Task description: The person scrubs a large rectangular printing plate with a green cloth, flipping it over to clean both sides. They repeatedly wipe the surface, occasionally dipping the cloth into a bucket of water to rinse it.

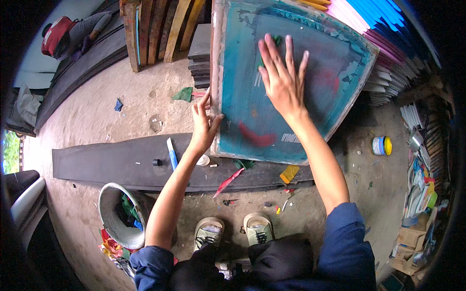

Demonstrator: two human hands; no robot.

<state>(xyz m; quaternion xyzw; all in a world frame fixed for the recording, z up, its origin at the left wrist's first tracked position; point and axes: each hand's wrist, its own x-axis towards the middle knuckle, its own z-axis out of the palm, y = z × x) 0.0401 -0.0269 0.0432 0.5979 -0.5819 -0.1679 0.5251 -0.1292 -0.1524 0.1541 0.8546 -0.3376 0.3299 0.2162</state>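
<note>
A screen-printing frame [233,97] with teal mesh, red smears and a pale border leans up in front of me. My left hand [203,127] grips its left edge, thumb on the near face and fingers along the side. Spread flat on the upper mesh, my right hand [285,89] has its fingers apart. Bits of a green scrap [276,40], seemingly cloth, show between and beside those fingers; the palm hides any more of it. Below the left hand, a blue-handled cutter knife [172,154] and a small white round object [204,160] lie on a dark sheet [111,162].
A grey bucket [108,208] holding scraps stands at lower left. Wooden frames [158,29] lean at the back, beside stacked dark blocks [199,53]. A yellow-and-blue can [381,145] is at right, near piled clutter [420,194]. Another person [73,36] bends over at far left.
</note>
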